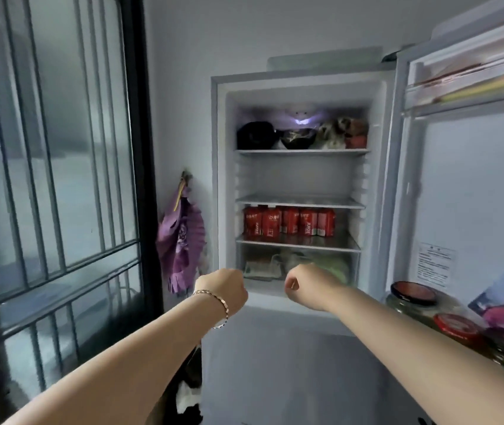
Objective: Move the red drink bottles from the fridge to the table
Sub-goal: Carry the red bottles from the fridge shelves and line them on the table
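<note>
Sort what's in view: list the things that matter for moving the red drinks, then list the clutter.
For the job:
- red drink bottles, in a row on the third shelf
- fridge, door open
- left hand and right hand, both fisted, holding nothing

Just there:
- purple cloth hanging on the wall
- lidded jars in the door rack
- dark bowls on the top shelf

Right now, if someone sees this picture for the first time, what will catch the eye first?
Probably the row of red drink bottles on the lower shelf of the open fridge, under an empty shelf. Next, the two closed hands in front: left hand with a bracelet, right hand, both empty. A purple cloth hangs on the wall to the fridge's left.
</note>
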